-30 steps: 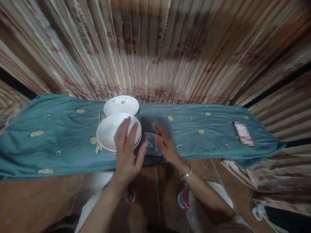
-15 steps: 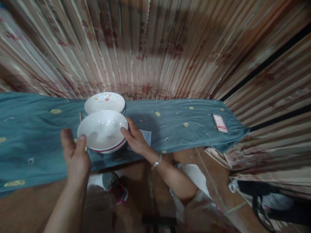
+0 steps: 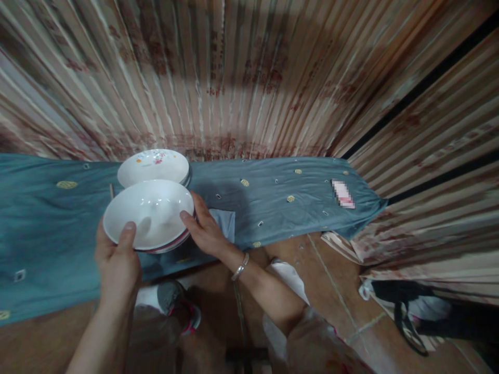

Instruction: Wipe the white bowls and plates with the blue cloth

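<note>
A stack of white bowls with a red band low on the outside sits between my two hands. My left hand grips its left rim, thumb over the edge and fingers underneath. On the right side, my right hand holds the rim, its thumb inside the top bowl and its fingers along the outer wall. Just behind are white floral dishes, stacked, partly hidden by the bowls. Whether the bowls touch the cloth below cannot be made out.
A teal cloth covers the long, narrow table. A folded light-blue cloth lies by my right wrist, and a thin stick shows left of the dishes. A blurred pink-and-white item lies far right. Pleated curtains hang behind.
My left hand has closed onto the left rim of the bowls, where its fingers were apart from it before. My right hand keeps its hold. The whole view has shifted slightly.
</note>
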Motion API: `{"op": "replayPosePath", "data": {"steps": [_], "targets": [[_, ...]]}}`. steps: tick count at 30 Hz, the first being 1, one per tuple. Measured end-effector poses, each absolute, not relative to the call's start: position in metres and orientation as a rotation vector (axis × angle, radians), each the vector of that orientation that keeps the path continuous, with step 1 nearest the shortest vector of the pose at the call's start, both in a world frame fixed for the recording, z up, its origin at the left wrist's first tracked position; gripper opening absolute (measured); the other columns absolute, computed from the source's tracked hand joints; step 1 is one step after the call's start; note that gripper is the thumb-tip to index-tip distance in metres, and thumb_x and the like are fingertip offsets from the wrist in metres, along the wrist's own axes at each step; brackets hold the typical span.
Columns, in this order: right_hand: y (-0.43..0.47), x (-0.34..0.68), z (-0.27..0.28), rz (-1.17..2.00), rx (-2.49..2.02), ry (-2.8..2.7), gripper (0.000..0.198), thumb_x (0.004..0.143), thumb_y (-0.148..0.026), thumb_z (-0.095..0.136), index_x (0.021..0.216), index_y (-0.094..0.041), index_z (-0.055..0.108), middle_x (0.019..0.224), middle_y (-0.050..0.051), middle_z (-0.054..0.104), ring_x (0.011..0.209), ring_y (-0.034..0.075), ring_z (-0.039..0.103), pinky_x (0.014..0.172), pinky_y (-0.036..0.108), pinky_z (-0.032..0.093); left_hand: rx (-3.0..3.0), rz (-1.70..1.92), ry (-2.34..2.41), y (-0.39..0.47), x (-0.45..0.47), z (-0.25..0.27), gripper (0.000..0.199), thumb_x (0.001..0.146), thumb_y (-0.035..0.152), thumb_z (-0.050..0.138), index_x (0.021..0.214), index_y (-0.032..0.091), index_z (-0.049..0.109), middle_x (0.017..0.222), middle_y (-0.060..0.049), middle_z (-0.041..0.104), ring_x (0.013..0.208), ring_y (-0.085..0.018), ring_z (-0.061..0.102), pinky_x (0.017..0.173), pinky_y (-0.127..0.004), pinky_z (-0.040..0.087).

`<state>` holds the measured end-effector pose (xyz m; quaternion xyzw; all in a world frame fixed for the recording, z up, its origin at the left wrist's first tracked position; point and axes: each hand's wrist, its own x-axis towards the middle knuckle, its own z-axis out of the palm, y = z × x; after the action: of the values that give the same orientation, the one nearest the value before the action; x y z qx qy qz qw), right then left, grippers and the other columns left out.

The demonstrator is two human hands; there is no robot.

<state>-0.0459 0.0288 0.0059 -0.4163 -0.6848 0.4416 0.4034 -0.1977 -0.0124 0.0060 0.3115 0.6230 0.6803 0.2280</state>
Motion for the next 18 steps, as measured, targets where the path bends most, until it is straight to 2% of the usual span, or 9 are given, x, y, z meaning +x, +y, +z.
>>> {"op": "replayPosePath", "data": {"steps": [3,13,16,18], "targets": [[0.029,-0.048,0.003,1.101,-1.020,-1.710,0.059,0.099,-0.041,0.045,0.152,-0.020,0.029,0.155,0.005,0.039,0.145,0.018,0.033,0.123,0.033,0.022,0.858,1.891,1.792,-0.011,-0.198,0.005,0.067,0.063,0.048,0.077,0.119,0.014,0.063,0.119,-0.010,0.070,0.106,-0.024,0.064,0.105,-0.043,0.046],[0.019,-0.045,0.025,1.014,-0.926,-1.710,0.062,0.100,-0.047,0.039,0.155,-0.023,0.023,0.160,0.005,0.032,0.147,0.020,0.030,0.124,0.039,0.021,1.240,1.986,1.848,-0.026,-0.200,0.023,0.074,0.078,0.051,0.066,0.138,0.011,0.049,0.129,-0.013,0.064,0.109,-0.021,0.061,0.102,-0.039,0.045],[0.008,-0.033,0.041,0.969,-0.883,-1.692,0.062,0.101,-0.051,0.035,0.156,-0.026,0.020,0.161,0.003,0.031,0.149,0.020,0.026,0.125,0.040,0.019,1.457,2.069,1.695,-0.031,-0.190,0.039,0.079,0.082,0.055,0.063,0.145,0.012,0.040,0.136,-0.012,0.058,0.115,-0.021,0.058,0.104,-0.037,0.043],[-0.001,-0.021,0.052,0.950,-0.888,-1.669,0.064,0.101,-0.056,0.032,0.156,-0.028,0.018,0.161,0.003,0.029,0.149,0.019,0.026,0.124,0.039,0.020,1.535,2.156,1.472,-0.034,-0.176,0.048,0.086,0.079,0.058,0.065,0.147,0.014,0.035,0.144,-0.012,0.051,0.125,-0.023,0.053,0.108,-0.037,0.040]]}}
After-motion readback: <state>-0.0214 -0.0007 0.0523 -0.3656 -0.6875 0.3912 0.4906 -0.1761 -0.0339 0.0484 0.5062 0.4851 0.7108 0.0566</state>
